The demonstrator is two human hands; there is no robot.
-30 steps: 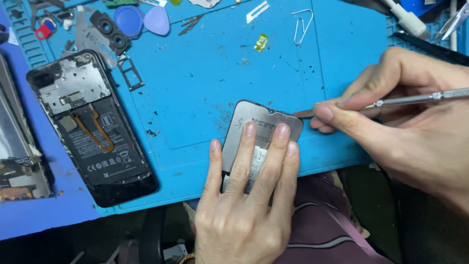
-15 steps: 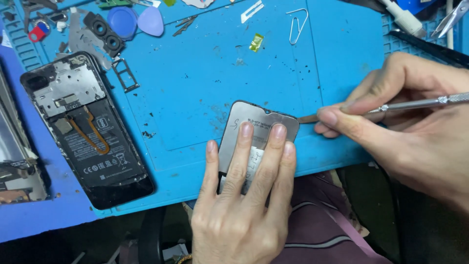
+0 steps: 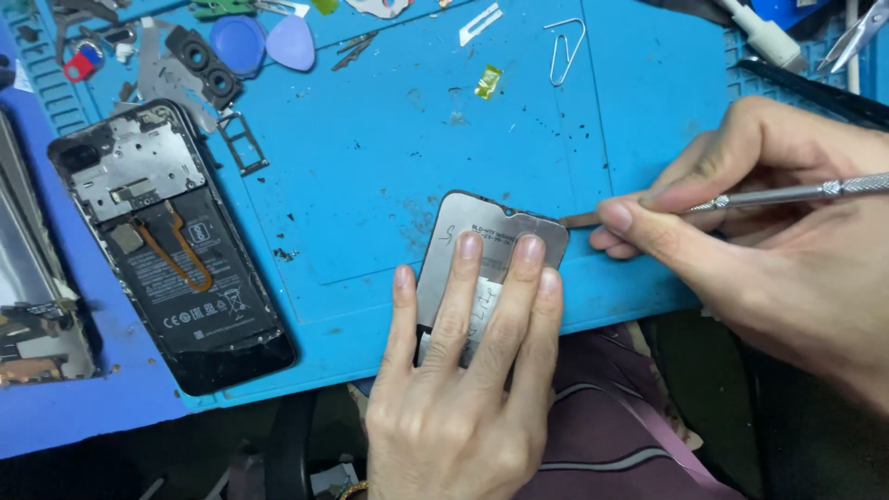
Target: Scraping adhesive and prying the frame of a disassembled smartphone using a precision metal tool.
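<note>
My left hand [image 3: 468,370] lies flat on a grey phone screen panel [image 3: 482,227] at the front edge of the blue work mat [image 3: 370,157], fingers spread over its back and pressing it down. My right hand [image 3: 769,250] pinches a thin metal pry tool [image 3: 787,194], whose flat tip touches the panel's upper right corner. An opened black phone [image 3: 167,250], with its battery and an orange flex cable showing, lies on the mat to the left, apart from both hands.
Small parts are scattered along the mat's far edge: a camera bezel [image 3: 204,69], blue picks [image 3: 264,42], a SIM tray [image 3: 243,143], a paper clip [image 3: 563,46], a small yellow bit [image 3: 488,81]. Another dismantled device [image 3: 32,315] sits at the far left. Scissors [image 3: 857,32] lie top right.
The view has shifted slightly. Both hands stay in place, the left still pressing the panel, the tool tip still at the panel's upper right corner.
</note>
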